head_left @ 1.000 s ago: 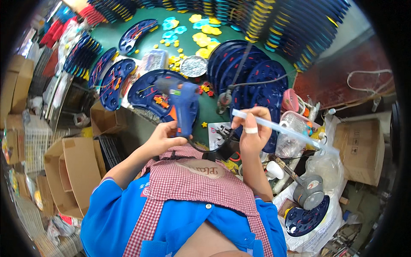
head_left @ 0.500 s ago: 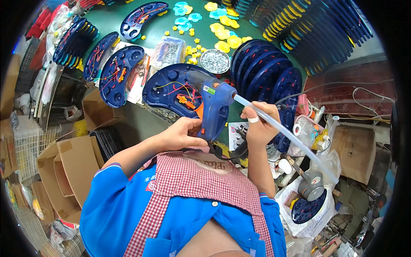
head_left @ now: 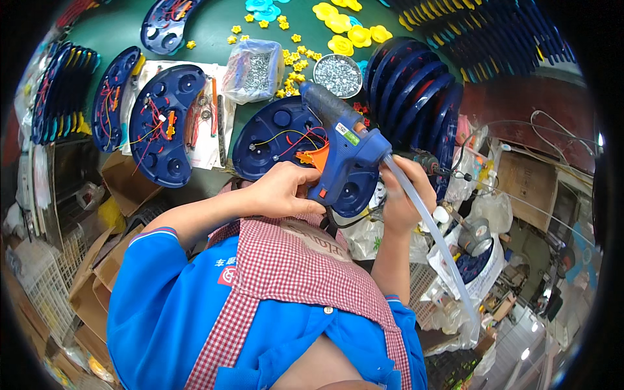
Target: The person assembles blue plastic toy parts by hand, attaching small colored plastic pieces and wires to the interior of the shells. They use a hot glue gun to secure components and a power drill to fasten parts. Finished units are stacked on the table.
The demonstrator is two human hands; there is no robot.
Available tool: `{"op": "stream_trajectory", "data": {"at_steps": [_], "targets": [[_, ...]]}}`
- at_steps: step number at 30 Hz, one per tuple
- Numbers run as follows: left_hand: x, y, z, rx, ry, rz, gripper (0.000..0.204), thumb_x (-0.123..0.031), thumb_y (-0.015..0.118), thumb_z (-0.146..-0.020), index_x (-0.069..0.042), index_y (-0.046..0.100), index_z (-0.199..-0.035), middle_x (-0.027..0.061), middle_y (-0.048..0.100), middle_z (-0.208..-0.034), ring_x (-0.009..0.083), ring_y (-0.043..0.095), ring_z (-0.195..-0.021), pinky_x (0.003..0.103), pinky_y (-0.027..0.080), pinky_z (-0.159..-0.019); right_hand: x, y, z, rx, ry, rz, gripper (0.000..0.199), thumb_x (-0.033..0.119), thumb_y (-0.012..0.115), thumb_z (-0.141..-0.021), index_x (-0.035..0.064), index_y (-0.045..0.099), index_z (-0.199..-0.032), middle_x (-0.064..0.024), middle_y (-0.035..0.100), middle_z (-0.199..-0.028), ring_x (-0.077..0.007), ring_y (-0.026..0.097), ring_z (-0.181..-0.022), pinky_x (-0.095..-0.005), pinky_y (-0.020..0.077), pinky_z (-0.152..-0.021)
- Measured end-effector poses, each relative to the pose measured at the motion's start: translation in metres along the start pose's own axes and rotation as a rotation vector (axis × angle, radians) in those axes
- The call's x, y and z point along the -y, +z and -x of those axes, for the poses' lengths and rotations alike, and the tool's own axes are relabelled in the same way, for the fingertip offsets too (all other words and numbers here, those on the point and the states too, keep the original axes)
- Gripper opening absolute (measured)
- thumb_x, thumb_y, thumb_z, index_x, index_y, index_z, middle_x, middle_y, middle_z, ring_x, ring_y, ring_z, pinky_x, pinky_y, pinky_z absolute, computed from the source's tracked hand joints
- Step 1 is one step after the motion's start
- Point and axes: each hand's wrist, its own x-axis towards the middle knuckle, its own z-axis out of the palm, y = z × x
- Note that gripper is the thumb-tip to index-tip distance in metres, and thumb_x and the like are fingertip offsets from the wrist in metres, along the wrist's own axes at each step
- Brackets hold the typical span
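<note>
Dark blue plastic forms the body of the glue gun (head_left: 354,149), its grip moulded smooth, its trigger orange and its barrel pointing up and to the left. It is held above the green surface (head_left: 214,36), in front of a glossy, curved blue shell (head_left: 260,146) with round bosses and thin coloured wires. The left hand (head_left: 286,190) is closed around the lower grip. The right hand (head_left: 409,195) has its fingers bent around the upper end of a long, translucent glue stick (head_left: 432,227), close to the gun's rear; how firmly they press cannot be told. Beyond lie a round bowl (head_left: 338,76) heaped with small shiny metal pieces, a clear, soft-walled plastic tub (head_left: 253,71) of similar pieces, and small yellow stars (head_left: 296,65). To the right, ribbed blue shells (head_left: 416,91) overlap in a row.

Half a second ago the barrel lay nearer level; now it tilts more steeply upward. The stick slopes down more sharply too, its free end lower in view. A second ago its near end was well apart from the gun; now it meets the rear. The left hand has kept its grip throughout.
</note>
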Motion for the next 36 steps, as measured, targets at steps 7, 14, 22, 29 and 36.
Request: {"op": "stream_trajectory", "data": {"at_steps": [7,14,22,29,36], "targets": [[0.002,-0.021,-0.015,-0.052,0.200,-0.247,0.033,-0.030,0.079,-0.067,-0.005,0.064,-0.084,0.0077,0.056,-0.061,0.0255,0.055,-0.059,0.036,0.042,-0.057,-0.003,-0.001,-0.005,-0.112,0.143,-0.273,0.029,0.023,0.059,-0.092,0.0015,0.046,-0.078,-0.0167,0.060,-0.069,-0.0183,0.053,-0.055,-0.0275,0.0447,-0.049],[-0.001,-0.024,-0.020,0.023,0.181,-0.216,0.036,-0.029,0.078,-0.067,-0.003,0.065,-0.088,0.0125,0.062,-0.069,0.0309,0.059,-0.067,0.040,0.045,-0.066,0.001,0.007,-0.022,0.021,0.063,0.066,0.033,0.031,0.061,-0.091,0.0020,0.049,-0.079,-0.0074,0.053,-0.063,-0.0136,0.050,-0.055,-0.0255,0.0410,-0.048],[0.003,-0.014,-0.019,-0.100,0.270,-0.316,0.036,-0.029,0.077,-0.068,-0.003,0.064,-0.090,0.0120,0.063,-0.070,0.0320,0.059,-0.066,0.039,0.043,-0.074,-0.004,-0.006,-0.023,-0.054,-0.157,-0.008,0.040,0.037,0.044,-0.098,0.0043,0.046,-0.075,-0.0052,0.042,-0.047,-0.0110,0.035,-0.038,-0.0256,0.0293,-0.038],[0.005,-0.009,-0.020,-0.171,0.330,-0.337,0.037,-0.030,0.079,-0.064,-0.003,0.061,-0.083,0.0119,0.056,-0.064,0.0323,0.054,-0.065,0.039,0.042,-0.067,-0.002,0.006,-0.024,-0.147,-0.026,-0.090,0.034,0.026,0.039,-0.097,0.0055,0.041,-0.070,-0.0051,0.041,-0.045,-0.0114,0.033,-0.038,-0.0257,0.0299,-0.039],[0.005,-0.001,-0.024,-0.150,0.278,-0.211,0.038,-0.032,0.079,-0.065,-0.004,0.062,-0.083,0.0090,0.057,-0.063,0.0308,0.054,-0.062,0.039,0.043,-0.064,-0.010,0.023,-0.008,-0.166,0.116,-0.246,0.047,0.049,0.051,-0.091,0.0026,0.050,-0.096,-0.0096,0.053,-0.082,-0.0171,0.051,-0.070,-0.0296,0.0438,-0.065]]}}
